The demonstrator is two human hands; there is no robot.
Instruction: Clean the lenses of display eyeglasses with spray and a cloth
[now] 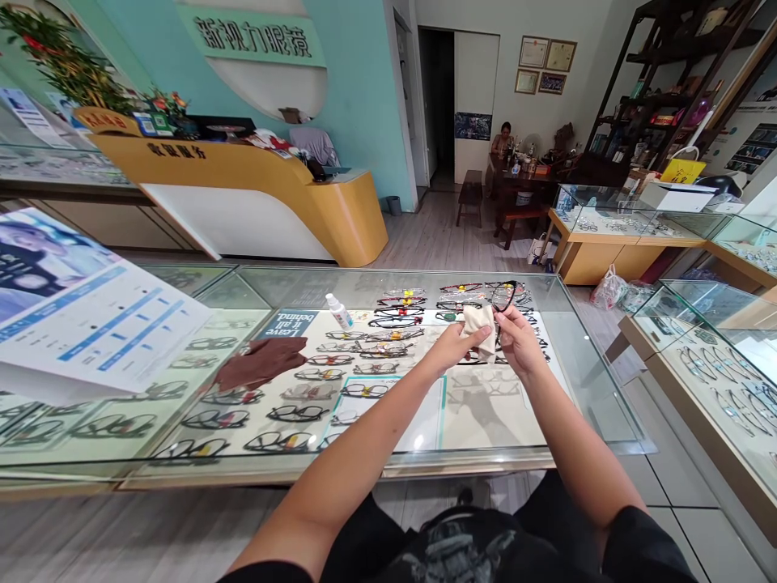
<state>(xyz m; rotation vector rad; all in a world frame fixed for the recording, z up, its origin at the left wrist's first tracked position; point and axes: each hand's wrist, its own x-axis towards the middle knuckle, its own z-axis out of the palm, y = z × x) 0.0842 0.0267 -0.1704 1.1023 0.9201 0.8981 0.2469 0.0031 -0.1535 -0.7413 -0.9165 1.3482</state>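
Observation:
My left hand (456, 346) is closed on a cream cleaning cloth (481, 330), its thumb pressed over the fabric. In my right hand (518, 340) is a pair of dark-framed eyeglasses (503, 296), pinched by the fingers and raised above the glass display case (291, 283). The cloth is right beside the eyeglasses; whether it touches a lens I cannot tell. A small white spray bottle (338, 312) stands on the glass, left of my hands. Farther left lies a crumpled brown cloth (262, 362).
Rows of eyeglasses (299, 413) show under the glass. A printed card (91, 316) stands at the left. Another display case (716, 380) is on the right. Behind are a yellow-and-white counter (346, 214) and a person (501, 142) seated at a dark table.

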